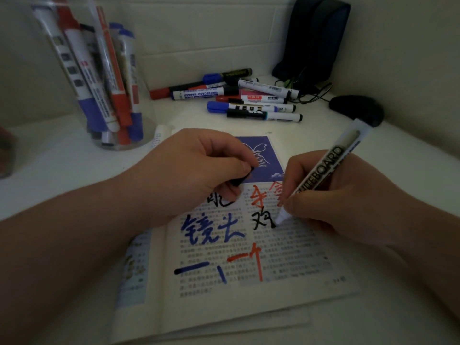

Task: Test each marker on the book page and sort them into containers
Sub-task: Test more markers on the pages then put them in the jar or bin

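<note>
An open book [286,265] lies on the white table, its page covered with blue, red and black marker strokes. My right hand [331,202] grips a white whiteboard marker [323,170], its tip touching the page beside a black character. My left hand [189,170] rests on the upper part of the page and pinches a black cap [245,176] between thumb and fingers. A pile of several capped markers [244,95] lies on the table behind the book. A clear round container [99,78] at the back left holds several markers standing upright.
A dark pouch [316,38] leans against the tiled wall at the back right, with a cord and a black mouse-like object [356,109] beside it. A dark reddish object [6,150] shows at the left edge.
</note>
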Motion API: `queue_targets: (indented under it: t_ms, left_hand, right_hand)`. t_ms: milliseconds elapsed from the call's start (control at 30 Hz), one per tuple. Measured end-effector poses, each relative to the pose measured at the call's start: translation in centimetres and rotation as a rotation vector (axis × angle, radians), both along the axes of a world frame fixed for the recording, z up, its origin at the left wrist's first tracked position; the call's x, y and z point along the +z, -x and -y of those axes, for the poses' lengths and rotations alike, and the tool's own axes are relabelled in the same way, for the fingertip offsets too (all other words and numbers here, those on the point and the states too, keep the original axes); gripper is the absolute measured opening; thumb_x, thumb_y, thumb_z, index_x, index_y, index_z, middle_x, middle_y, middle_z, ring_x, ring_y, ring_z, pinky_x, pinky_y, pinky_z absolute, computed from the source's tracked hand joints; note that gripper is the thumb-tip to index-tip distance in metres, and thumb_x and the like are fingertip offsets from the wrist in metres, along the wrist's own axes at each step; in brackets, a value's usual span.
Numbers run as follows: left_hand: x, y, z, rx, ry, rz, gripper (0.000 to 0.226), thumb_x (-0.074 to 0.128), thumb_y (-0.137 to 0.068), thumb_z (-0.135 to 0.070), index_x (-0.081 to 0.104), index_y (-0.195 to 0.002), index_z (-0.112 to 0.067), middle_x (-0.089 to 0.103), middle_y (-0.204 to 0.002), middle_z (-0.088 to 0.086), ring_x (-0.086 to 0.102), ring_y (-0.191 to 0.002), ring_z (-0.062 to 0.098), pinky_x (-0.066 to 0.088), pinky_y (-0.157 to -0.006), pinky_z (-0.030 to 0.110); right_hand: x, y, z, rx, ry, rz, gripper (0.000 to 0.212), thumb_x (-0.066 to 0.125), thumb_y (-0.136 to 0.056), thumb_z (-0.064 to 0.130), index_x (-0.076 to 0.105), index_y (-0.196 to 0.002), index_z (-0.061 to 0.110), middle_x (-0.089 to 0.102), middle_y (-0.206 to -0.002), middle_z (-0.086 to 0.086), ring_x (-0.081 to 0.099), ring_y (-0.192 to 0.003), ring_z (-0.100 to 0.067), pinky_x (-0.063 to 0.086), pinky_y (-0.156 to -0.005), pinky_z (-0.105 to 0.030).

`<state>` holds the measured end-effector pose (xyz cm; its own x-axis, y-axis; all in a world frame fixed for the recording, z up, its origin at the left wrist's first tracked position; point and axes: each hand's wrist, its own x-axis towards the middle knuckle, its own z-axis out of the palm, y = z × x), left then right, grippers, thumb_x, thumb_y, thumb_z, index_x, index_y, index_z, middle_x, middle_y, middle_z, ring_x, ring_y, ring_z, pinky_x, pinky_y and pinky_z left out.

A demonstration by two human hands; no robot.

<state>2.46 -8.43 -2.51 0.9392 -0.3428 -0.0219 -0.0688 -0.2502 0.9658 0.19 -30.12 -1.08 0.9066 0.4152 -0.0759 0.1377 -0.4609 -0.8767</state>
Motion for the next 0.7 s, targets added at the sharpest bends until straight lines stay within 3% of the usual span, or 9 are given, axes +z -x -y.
queue_targets:
  t_ms: [267, 467, 600, 700]
  left_hand:
    - [0.1, 0.1, 0.1, -0.010, -0.001, 0.001, 0.017, 0.065, -0.089, -0.003, 0.078, -0.088, -0.015, 0.074, -0.078, 0.012, 0.072, -0.069, 0.025, 0.060, -0.066, 0.026]
    - [-0.1, 0.0, 0.0, -0.021, -0.005, 0.015, 0.012, 0.072, -0.083, -0.007, 0.078, -0.087, -0.017, 0.074, -0.077, 0.014, 0.071, -0.069, 0.028, 0.061, -0.068, 0.030]
    - [-0.1, 0.1, 0.0, -0.025, -0.001, 0.025, 0.015, 0.077, -0.072, -0.021, 0.078, -0.087, -0.019, 0.074, -0.075, 0.013, 0.071, -0.069, 0.031, 0.061, -0.069, 0.035]
    - [0.0, 0.1, 0.0, -0.018, -0.025, 0.038, 0.022, 0.078, -0.072, -0.021, 0.077, -0.093, -0.022, 0.074, -0.078, 0.007, 0.072, -0.069, 0.028, 0.061, -0.069, 0.034]
  right_hand:
    - [-0.5, -0.1, 0.2, 0.031, -0.035, -0.006, 0.012, 0.077, -0.082, 0.013, 0.070, -0.073, 0.011, 0.069, -0.069, -0.018, 0.057, -0.050, -0.016, 0.044, -0.044, -0.021]
    - [-0.5, -0.2, 0.3, -0.014, 0.002, 0.037, 0.021, 0.077, -0.081, 0.004, 0.064, -0.066, 0.009, 0.061, -0.052, 0.002, 0.053, -0.043, -0.007, 0.041, -0.042, -0.016]
    - [-0.3, -0.6, 0.8, -0.098, -0.107, 0.018, 0.011, 0.069, -0.070, 0.015, 0.063, -0.064, 0.007, 0.057, -0.052, -0.011, 0.050, -0.042, -0.016, 0.037, -0.037, -0.018]
    - [-0.4, -1.0, 1.3, -0.134, -0.127, 0.053, 0.010, 0.066, -0.069, 0.013, 0.061, -0.063, 0.007, 0.055, -0.052, -0.013, 0.048, -0.041, -0.017, 0.037, -0.038, -0.019]
